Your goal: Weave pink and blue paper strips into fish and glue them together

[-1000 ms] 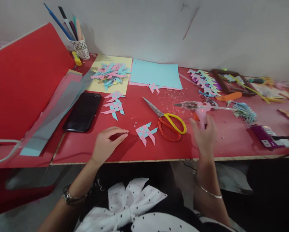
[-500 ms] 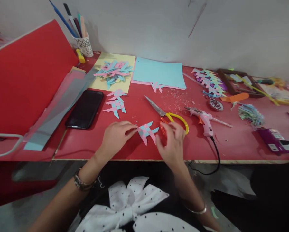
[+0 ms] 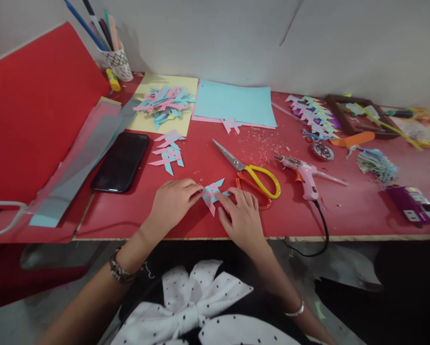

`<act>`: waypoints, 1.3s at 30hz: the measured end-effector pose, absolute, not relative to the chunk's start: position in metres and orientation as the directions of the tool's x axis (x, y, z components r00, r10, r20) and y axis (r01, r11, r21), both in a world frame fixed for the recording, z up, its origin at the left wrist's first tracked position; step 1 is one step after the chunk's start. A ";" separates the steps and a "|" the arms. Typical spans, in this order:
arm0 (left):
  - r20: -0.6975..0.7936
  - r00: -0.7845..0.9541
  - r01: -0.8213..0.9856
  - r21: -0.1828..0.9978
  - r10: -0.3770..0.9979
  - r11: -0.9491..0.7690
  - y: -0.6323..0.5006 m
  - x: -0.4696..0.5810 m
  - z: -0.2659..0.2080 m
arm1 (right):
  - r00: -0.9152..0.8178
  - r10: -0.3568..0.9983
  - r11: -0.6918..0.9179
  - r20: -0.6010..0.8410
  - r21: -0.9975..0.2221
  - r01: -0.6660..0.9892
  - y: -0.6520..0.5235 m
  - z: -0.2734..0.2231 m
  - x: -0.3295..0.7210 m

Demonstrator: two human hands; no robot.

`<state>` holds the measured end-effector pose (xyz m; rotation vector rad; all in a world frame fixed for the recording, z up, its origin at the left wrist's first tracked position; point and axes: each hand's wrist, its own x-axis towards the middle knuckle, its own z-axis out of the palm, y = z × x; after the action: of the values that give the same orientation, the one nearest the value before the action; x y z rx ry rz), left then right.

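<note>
A small woven paper fish (image 3: 211,190) in pink and light blue lies on the red table between my hands. The fingertips of my left hand (image 3: 174,203) are pinched together at its left corner. My right hand (image 3: 242,213) reaches over its right side, fingertips on the tail strips and thumb held apart below. Some of those strips are hidden under the fingers. Just beyond my right hand lie scissors (image 3: 240,165) with one yellow and one orange handle. Two similar woven fish (image 3: 170,155) rest to the upper left.
A black phone (image 3: 121,163) lies left. Behind are a heap of woven pieces (image 3: 166,103) on yellow paper and a light blue sheet (image 3: 236,103). A pink glue gun (image 3: 303,175) with its cord is right, near a purple power box (image 3: 414,206). Pens stand in a cup (image 3: 118,63).
My right hand has moved left, from beside the scissors' handle onto the right side of the woven paper fish. My left hand stays at its left corner. The view has shifted slightly.
</note>
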<state>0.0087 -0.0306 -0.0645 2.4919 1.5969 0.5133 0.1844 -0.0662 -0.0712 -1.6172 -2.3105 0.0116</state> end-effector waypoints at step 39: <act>0.322 0.506 0.814 0.129 0.800 -0.566 -0.044 -0.002 -0.078 | -0.300 0.930 0.342 0.214 -0.202 0.918 -0.067 -0.070 0.185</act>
<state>-0.0023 -0.0435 -0.0784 2.7600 1.4800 0.5567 0.1845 -0.0673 -0.0703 -1.6489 -2.3187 0.0597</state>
